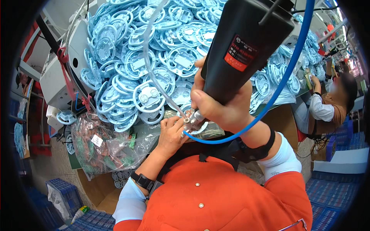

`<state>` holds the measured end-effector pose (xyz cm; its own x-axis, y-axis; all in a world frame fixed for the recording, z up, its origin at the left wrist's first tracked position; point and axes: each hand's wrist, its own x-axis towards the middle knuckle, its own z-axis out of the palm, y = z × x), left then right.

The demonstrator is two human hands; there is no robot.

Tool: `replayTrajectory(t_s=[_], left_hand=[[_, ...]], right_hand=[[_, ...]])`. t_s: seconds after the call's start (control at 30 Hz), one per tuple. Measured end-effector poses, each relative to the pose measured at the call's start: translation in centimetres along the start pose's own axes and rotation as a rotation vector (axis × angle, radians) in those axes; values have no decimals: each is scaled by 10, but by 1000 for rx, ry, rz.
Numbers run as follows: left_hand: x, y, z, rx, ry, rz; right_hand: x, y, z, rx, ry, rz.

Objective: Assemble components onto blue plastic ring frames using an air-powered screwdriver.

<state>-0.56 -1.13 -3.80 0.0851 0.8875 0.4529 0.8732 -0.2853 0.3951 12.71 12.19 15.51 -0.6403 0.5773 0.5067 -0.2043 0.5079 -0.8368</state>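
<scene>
My right hand (225, 104) wraps round a large black electric screwdriver (239, 50), held slanting with its tip down toward the left. A blue hose (246, 127) and a clear tube (150, 65) run to the metal nose (191, 120) of the screwdriver. Beneath that nose lies a light-blue plastic wheel-shaped part (202, 128), mostly covered by the tool and my hands. My left hand (172, 133) has its fingers bent and closed on the part's left side, right beside the nose. A small copper-coloured piece (189, 112) shows next to the tip.
A big heap of light-blue wheel-shaped parts (148, 94) fills the table beyond my hands. Left of me lies a clear plastic bag (102, 146) of green and reddish circuit boards. A grey machine housing (63, 81) stands at left. Another person (327, 100) sits at right.
</scene>
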Motion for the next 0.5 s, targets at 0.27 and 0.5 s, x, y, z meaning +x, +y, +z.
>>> replayTrajectory(t_s=[0.27,0.5], left_hand=[[10,22,-11,56,48,-20],[9,15,-5,-23,-48,-37]], right_hand=[[22,-46,-25,126,131,-16],[1,-6,-17,71,137,4]])
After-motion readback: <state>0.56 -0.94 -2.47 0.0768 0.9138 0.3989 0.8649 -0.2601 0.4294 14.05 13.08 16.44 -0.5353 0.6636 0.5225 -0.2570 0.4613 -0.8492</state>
